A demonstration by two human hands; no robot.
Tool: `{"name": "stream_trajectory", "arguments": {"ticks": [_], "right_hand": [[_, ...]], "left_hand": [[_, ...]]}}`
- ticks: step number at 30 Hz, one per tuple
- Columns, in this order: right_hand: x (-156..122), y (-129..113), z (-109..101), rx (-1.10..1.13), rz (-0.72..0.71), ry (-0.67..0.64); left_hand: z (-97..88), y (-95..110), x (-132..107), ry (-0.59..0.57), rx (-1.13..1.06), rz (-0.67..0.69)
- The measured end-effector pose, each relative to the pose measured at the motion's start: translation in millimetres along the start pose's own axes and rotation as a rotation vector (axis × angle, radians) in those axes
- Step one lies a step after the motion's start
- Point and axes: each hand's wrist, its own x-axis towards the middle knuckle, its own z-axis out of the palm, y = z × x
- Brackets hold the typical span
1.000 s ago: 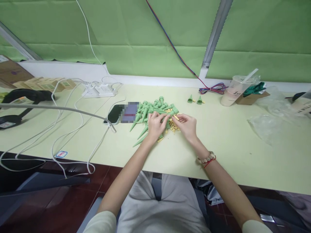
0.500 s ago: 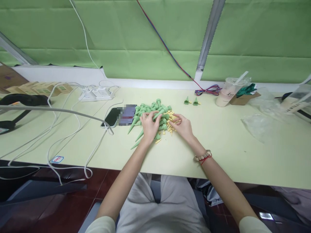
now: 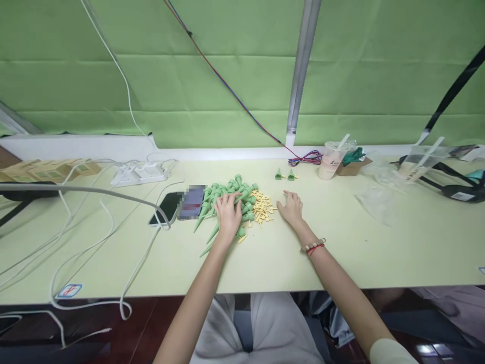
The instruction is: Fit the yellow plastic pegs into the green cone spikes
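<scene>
A pile of green plastic watering spikes, with long pointed tips and wider round heads, lies on the table in front of me. My left hand rests over its right part, fingers curled around one green watering spike; the hand covers some of the pile. Against the pile's right side is a heap of small yellow plastic valves. Just right of that heap, my right hand is low over the table, its fingers apart and nothing visible in them. Two green caps with yellow valves stand farther back.
Left of the pile lie a phone and a partly blurred dark flat item. White cables run from a power strip. At the back right are a drink cup, a small box and plastic bags.
My right hand has moved right, away from the yellow valves, and its fingers have spread. My left hand stays at the green spikes. The view has tilted up and turned somewhat to the right.
</scene>
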Motion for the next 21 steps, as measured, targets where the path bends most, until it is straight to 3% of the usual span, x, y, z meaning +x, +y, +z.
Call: {"name": "stream_trajectory", "arguments": {"ticks": [8,12,15,21], "right_hand": [[20.3,5.2,10.8,-0.016,0.074,0.061],[40.1,9.3,13.9,-0.076,-0.032,0.064],[58.6,11.9,20.0,-0.203,-0.063,0.122],[81.1,13.8,31.9,-0.265,0.021,0.084]], "left_hand": [[-4.7,3.8,-3.6,0.025,-0.036,-0.058],[-8.0,8.0,-5.5,0.076,-0.046,-0.036],[-9.1,10.4,-7.2,0.039,-0.067,0.015],[-7.9,15.8,-12.7,-0.016,-0.120,0.088]]}}
